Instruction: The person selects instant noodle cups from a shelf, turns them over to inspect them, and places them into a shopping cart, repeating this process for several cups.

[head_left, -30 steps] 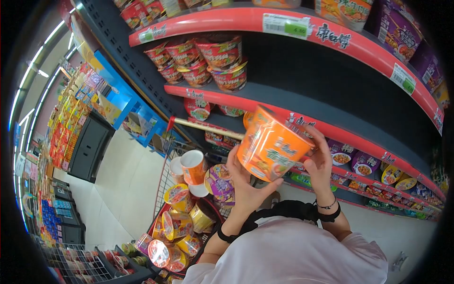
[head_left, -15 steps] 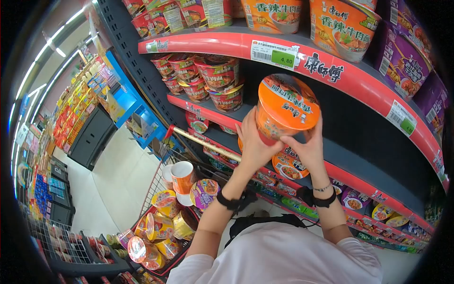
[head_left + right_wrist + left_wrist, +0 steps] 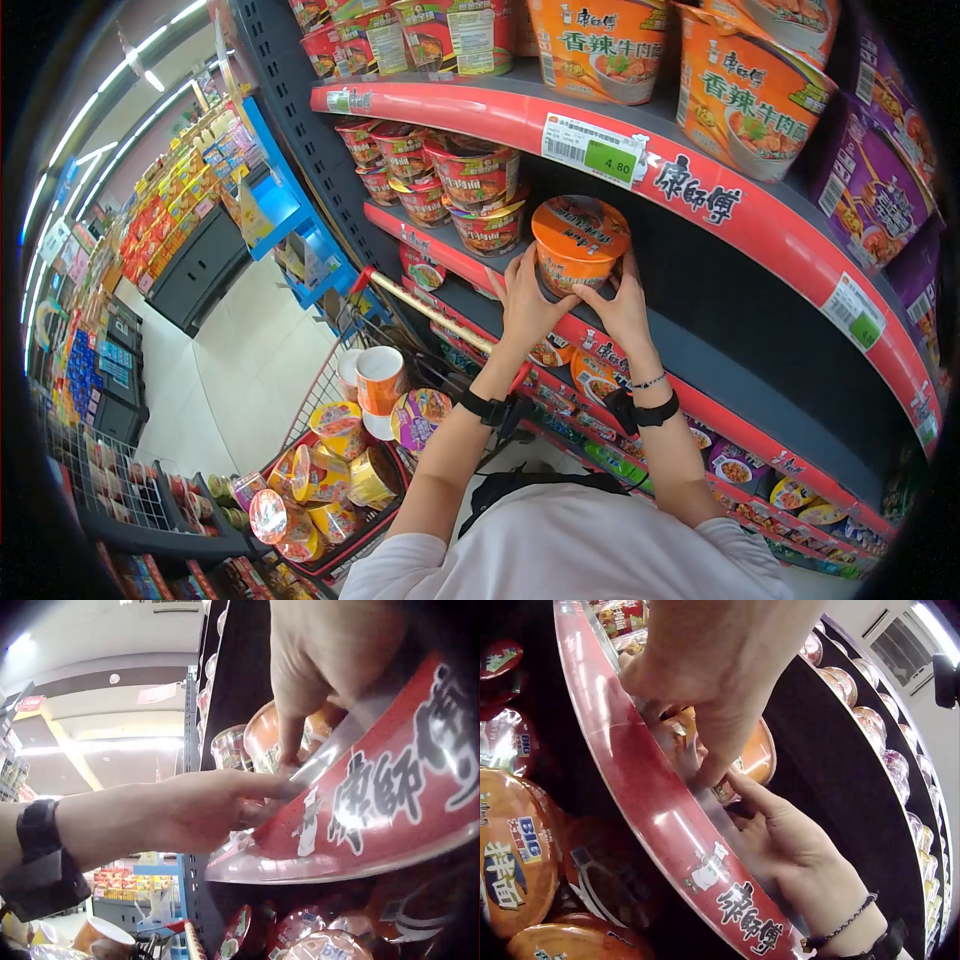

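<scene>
An orange instant noodle tub stands upright, lid up, at the front of the middle shelf. My left hand grips its left side, and my right hand holds it from the right. Both thumbs meet low on its near face. Close to its left are stacked red noodle tubs. In the left wrist view, the right hand reaches over the red shelf edge to the tub. From the right wrist, the tub shows behind the fingers.
Above the tub runs the upper shelf's red edge, with orange tubs and purple tubs on that shelf. Below are lower shelves of noodle bowls. At lower left stands a shopping cart piled with tubs and cups.
Both hands have brought the orange tub from in front of the body, forward onto the middle shelf beside the red tubs. Its lid turned upward along the way.
</scene>
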`<state>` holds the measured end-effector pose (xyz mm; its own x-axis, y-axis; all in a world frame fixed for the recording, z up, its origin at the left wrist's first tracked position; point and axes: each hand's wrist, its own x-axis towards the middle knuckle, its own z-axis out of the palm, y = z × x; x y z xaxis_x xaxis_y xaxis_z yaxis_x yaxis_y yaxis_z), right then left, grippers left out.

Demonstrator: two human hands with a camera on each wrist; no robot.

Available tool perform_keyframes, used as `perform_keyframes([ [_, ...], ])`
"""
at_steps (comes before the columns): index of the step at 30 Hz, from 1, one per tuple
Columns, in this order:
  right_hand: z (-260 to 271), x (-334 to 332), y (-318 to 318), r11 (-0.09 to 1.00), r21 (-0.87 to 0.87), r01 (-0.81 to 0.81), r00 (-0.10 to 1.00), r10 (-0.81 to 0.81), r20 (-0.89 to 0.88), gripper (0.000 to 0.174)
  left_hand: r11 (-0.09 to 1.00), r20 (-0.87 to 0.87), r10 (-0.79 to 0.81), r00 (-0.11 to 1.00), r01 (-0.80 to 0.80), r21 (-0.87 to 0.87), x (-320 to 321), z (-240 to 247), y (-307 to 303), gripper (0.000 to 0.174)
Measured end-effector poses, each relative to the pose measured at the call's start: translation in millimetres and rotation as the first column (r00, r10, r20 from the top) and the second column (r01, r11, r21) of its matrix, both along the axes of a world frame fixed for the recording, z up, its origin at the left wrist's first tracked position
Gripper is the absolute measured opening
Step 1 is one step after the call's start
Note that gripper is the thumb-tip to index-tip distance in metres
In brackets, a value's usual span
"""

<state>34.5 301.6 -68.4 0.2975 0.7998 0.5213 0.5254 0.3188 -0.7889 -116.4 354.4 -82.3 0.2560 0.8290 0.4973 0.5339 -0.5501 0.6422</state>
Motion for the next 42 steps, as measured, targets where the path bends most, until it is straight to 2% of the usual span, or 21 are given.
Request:
perform_keyframes([
  [3, 4, -4, -5, 0.996, -0.007, -0.092, 0.994, 0.092, -0.058, 0.096, 1.000, 0.072, 0.000, 0.997, -0.002, 0.021, 2, -9, -1, 0.102],
  [5, 0, -3, -3, 0.997, -0.008, -0.078, 0.997, 0.078, -0.009, 0.093, 0.999, 0.120, -0.042, 0.992, 0.041, 0.006, 2, -8, -2, 0.101],
  [6, -1, -3, -3, 0.999, -0.003, -0.054, 0.998, 0.054, 0.037, 0.092, 0.999, 0.122, -0.032, 0.992, 0.032, 0.001, 3, -10, -1, 0.101],
  [12, 6, -4, -8, 0.991, -0.058, -0.120, 0.992, 0.122, 0.033, 0.089, 1.000, 0.102, -0.011, 0.995, 0.012, -0.003, 5, -10, 2, 0.105],
  [21, 5, -4, -8, 0.988, -0.091, -0.121, 0.988, 0.129, 0.087, 0.089, 0.999, 0.109, -0.010, 0.994, 0.013, -0.029, 4, -12, 1, 0.105],
  [24, 2, -3, -7, 0.981, -0.089, -0.174, 0.984, 0.176, 0.018, 0.088, 0.999, 0.105, -0.008, 0.994, 0.005, 0.031, 1, -19, 1, 0.103],
  [27, -3, 0, -7, 0.980, -0.111, -0.168, 0.979, 0.178, 0.097, 0.087, 0.995, 0.149, -0.057, 0.987, 0.044, 0.089, -5, -22, -3, 0.101],
  [28, -5, -1, -4, 0.981, -0.051, -0.187, 0.974, 0.191, 0.119, 0.086, 0.991, 0.136, -0.064, 0.989, 0.046, 0.128, -7, -23, -6, 0.099],
  [30, 0, -3, -7, 0.969, -0.112, -0.222, 0.972, 0.228, 0.054, 0.086, 0.988, 0.183, -0.138, 0.973, 0.123, 0.095, -19, -25, -17, 0.096],
  [32, -9, 4, -3, 0.970, -0.146, -0.193, 0.975, 0.206, 0.084, 0.085, 0.988, 0.168, -0.156, 0.973, 0.155, 0.016, -38, -22, -30, 0.097],
  [33, -13, 5, -2, 0.975, -0.102, -0.196, 0.978, 0.202, 0.056, 0.083, 0.989, 0.213, -0.140, 0.967, 0.146, -0.014, -49, -20, -37, 0.089],
  [34, -12, 3, -4, 0.979, -0.057, -0.194, 0.980, 0.196, 0.027, 0.083, 0.994, 0.213, -0.104, 0.972, 0.111, -0.021, -63, -22, -41, 0.089],
  [36, -3, -2, -13, 0.996, -0.062, -0.059, 0.998, 0.061, 0.027, 0.083, 0.997, 0.257, -0.075, 0.963, 0.076, 0.008, -97, -25, -51, 0.077],
  [37, 0, -4, -15, 0.999, 0.017, -0.030, 0.999, 0.029, 0.034, 0.082, 1.000, 0.314, -0.010, 0.949, 0.018, -0.022, -115, -25, -60, 0.068],
  [39, 2, -6, -17, 0.987, 0.150, 0.059, 0.998, -0.063, 0.020, 0.080, 0.988, 0.348, 0.149, 0.926, -0.149, -0.028, -154, -34, -67, 0.061],
  [42, 3, -15, -23, 0.886, 0.402, 0.230, 0.973, -0.221, -0.071, 0.049, 0.926, 0.325, 0.367, 0.871, -0.374, -0.043, -212, -55, -70, 0.058],
])
